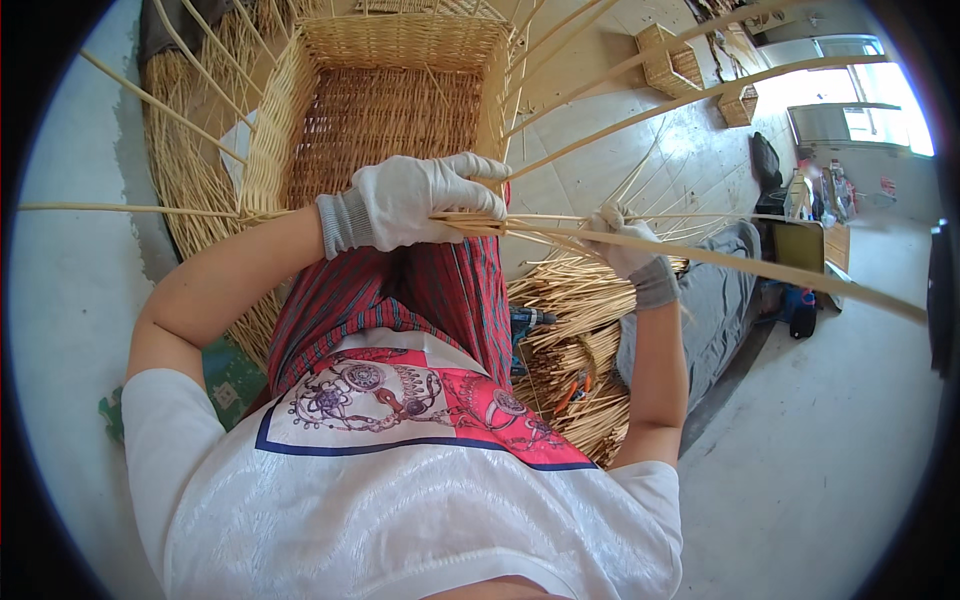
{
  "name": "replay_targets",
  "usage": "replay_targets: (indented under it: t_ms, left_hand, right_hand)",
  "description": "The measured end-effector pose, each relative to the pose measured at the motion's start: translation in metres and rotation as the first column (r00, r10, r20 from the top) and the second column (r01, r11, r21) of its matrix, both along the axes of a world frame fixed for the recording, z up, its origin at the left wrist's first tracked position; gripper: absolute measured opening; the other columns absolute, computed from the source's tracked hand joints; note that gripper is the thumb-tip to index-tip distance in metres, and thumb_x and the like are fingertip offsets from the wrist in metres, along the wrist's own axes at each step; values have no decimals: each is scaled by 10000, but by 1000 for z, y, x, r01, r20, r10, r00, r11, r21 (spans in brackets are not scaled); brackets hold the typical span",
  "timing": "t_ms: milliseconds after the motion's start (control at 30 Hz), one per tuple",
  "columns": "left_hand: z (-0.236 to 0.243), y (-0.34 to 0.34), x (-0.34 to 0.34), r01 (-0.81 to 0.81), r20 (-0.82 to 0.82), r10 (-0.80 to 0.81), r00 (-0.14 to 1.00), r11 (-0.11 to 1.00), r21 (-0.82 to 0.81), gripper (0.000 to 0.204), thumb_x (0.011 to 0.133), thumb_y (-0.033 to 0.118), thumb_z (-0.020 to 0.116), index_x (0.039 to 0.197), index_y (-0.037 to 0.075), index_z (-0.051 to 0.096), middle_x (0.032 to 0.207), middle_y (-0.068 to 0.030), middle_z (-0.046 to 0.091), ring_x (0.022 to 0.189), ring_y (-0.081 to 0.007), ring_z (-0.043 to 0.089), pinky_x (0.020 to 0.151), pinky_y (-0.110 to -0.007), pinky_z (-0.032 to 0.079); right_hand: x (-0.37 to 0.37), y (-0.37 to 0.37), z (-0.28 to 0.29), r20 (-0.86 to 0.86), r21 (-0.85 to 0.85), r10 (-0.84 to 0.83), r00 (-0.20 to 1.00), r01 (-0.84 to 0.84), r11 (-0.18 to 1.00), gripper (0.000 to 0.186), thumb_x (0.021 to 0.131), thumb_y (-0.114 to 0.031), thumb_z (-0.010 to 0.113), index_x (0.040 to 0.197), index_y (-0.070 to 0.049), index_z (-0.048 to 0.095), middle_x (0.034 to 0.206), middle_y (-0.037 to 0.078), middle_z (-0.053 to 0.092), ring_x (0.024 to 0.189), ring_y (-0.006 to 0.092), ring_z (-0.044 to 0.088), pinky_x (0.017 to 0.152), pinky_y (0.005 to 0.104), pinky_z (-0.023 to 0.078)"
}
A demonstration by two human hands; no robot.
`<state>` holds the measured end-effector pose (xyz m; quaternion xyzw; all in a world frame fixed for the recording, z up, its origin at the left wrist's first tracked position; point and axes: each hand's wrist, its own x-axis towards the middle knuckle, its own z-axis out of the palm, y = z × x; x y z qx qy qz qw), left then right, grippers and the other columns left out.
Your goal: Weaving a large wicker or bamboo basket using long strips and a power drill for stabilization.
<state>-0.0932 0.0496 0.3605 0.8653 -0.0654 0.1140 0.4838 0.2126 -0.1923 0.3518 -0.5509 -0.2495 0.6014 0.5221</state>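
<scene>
My left hand (420, 200), in a white glove, grips the woven band of pale cane strands (478, 228) along the near edge of a square wicker basket (405, 35). The basket's inside faces up, with long loose canes standing out from its sides. To the right, my gloved right hand (620, 240) is closed on cane strands running out from that band. A wide flat strip (780, 275) crosses just in front of it toward the right edge of the picture.
Cane bundles (560, 300) lie below my hands, beside a drill (530, 320), orange-handled pliers (578, 385) and a gray cloth (700, 320). More cane (200, 240) lies at the left. Smaller baskets (665, 62) stand at the back right, with clutter (835, 190) along the wall.
</scene>
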Motion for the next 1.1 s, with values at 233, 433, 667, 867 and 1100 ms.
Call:
replay_targets:
  t_ms: [233,433,667,867,1100]
  left_hand:
    - [-1,0,-5,-9,42,7,999,999,34,439,820,132,781,1247,203,709,1506,-111,517,1260,-279,606,1045,-341,508]
    - [3,6,-18,82,-133,-77,988,996,34,383,820,190,788,1199,202,734,1504,-94,525,1203,-259,644,1006,-331,528]
    - [11,-5,-23,210,-6,-215,977,945,250,425,802,166,798,1196,311,729,1516,-59,517,921,-197,723,790,-303,579]
    - [12,-1,-32,189,28,-206,978,939,289,272,881,311,724,1152,323,742,1526,16,499,943,-202,729,768,-331,599]
    - [18,-8,-33,175,-97,-150,984,916,360,236,910,338,686,1142,333,728,1521,64,498,937,-198,732,747,-340,606]
  right_hand:
    - [-81,101,127,950,236,-44,310,-615,752,409,860,-100,704,1265,-154,687,1194,93,697,997,223,690,838,346,587]
    - [-176,145,127,998,-31,9,-60,-371,928,541,761,-163,780,1294,-166,686,1247,72,684,1007,251,687,820,340,558]
    - [-124,36,115,767,45,160,622,-300,953,458,1026,-423,561,1130,-9,727,1190,132,707,948,168,663,803,301,528]
    - [-161,61,142,221,525,-100,970,-32,851,621,1009,-252,594,1516,6,345,1233,257,638,903,208,677,723,247,541]
    - [-127,48,121,523,616,-220,823,-187,766,579,942,-176,726,1416,-22,431,997,143,622,758,183,596,627,255,495]
